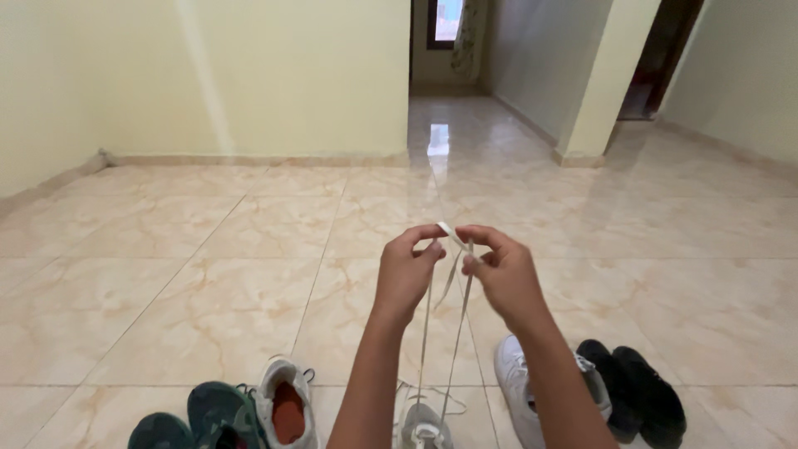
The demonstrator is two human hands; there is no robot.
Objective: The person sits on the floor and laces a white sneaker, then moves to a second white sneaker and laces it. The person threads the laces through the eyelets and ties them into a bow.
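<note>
1. Up front, both hands pinch one white lace (453, 287): left hand (405, 274) and right hand (505, 274) meet at its top, fingers closed on it.
2. Below, the lace hangs in two strands to a grey shoe (422, 428) on the floor (208, 274).
3. Nearby lie a white shoe (514, 382), black shoes (636, 391), an orange-lined shoe (285, 403) and dark green shoes (212, 416).

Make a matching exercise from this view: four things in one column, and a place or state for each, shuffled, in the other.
Things:
1. lace
2. black shoes
3. dark green shoes
4. white shoe

Places or states:
A. far right on the floor
B. pinched between left hand and right hand
C. bottom left on the floor
D. partly hidden behind the right forearm

Pairs: 1-B, 2-A, 3-C, 4-D
</note>
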